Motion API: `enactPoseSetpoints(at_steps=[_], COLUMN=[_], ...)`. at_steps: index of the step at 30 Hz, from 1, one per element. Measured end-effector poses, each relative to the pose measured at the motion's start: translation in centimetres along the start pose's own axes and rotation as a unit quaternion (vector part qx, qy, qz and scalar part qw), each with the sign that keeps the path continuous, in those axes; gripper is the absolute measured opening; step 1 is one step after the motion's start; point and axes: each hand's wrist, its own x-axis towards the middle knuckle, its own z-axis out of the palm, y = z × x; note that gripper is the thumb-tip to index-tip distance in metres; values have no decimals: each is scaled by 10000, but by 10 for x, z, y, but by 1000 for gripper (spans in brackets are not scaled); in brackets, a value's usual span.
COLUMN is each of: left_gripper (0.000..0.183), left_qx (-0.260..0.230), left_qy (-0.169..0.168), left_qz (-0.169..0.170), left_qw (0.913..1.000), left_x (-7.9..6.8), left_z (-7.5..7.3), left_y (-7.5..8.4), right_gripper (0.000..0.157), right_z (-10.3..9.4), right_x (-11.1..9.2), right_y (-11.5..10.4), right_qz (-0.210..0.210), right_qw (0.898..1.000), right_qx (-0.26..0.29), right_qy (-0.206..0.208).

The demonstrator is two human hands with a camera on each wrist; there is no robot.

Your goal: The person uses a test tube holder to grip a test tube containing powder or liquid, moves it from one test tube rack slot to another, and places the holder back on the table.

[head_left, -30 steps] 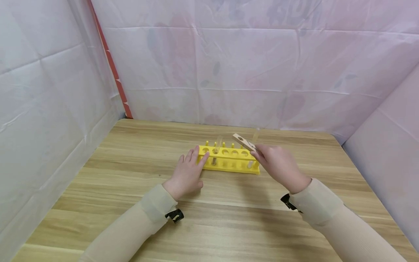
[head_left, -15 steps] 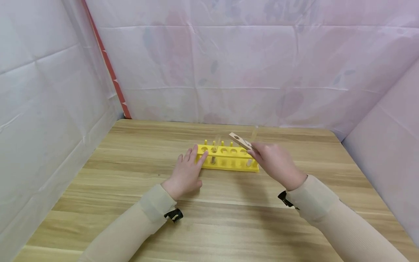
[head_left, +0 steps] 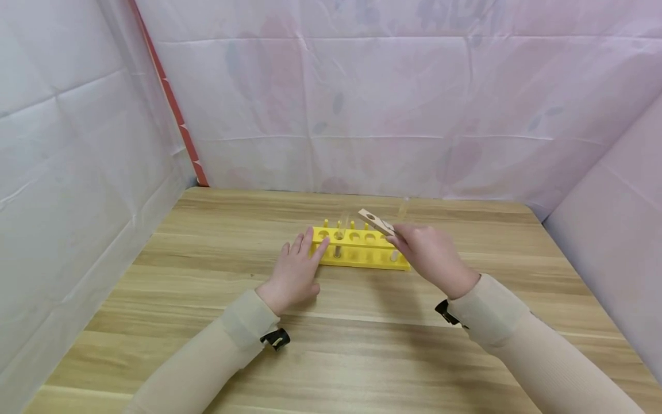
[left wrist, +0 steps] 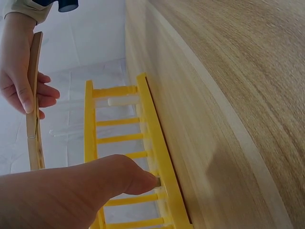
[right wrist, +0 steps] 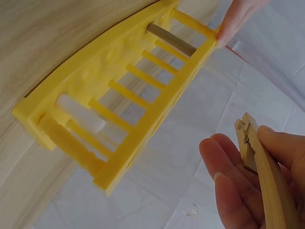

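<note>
A yellow test tube rack (head_left: pixel 362 263) stands on the table. My left hand (head_left: pixel 293 275) rests at its left end, fingers extended against the top bar. One glass test tube (head_left: pixel 338 250) with greyish-brown contents stands in a hole near that end. Another test tube (right wrist: pixel 81 113) with white contents stands at the right end, its clear upper part (head_left: pixel 403 209) rising behind my right hand. My right hand (head_left: pixel 431 256) grips a wooden test tube clamp (head_left: pixel 376 222) above the rack's right part. The clamp's spring (right wrist: pixel 247 132) shows in the right wrist view. No tube is visible between its jaws.
The wood-grain table (head_left: pixel 341 356) extends around the rack on all sides. Pale patterned sheets (head_left: pixel 383 103) hang behind and at both sides, with a red strip (head_left: pixel 173 103) at the back left corner.
My right hand has shifted slightly left with the clamp, over the rack. My left hand stays at the rack's left end. Both tubes remain in the rack.
</note>
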Motion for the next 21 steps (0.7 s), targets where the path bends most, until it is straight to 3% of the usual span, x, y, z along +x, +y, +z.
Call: enactPoseSetpoints(at_steps=[6,13,21], left_gripper=[96,93,93], left_qx=[88,78,24], left_qy=[-36,147,-31], left_qz=[-19,72,22], left_qw=[10000,9998,10000], left_x=[-1,-1,-1], left_z=[1,0,0], left_y=[-1,0,0], right_gripper=[23,17,16], right_z=[2,2,5], right_x=[1,3,5], right_y=[-3,-4,-5], right_qz=[3,93,46], right_qw=[10000,9999,9999], right_qx=[-4,0,-120], right_qy=[-11,-64,7])
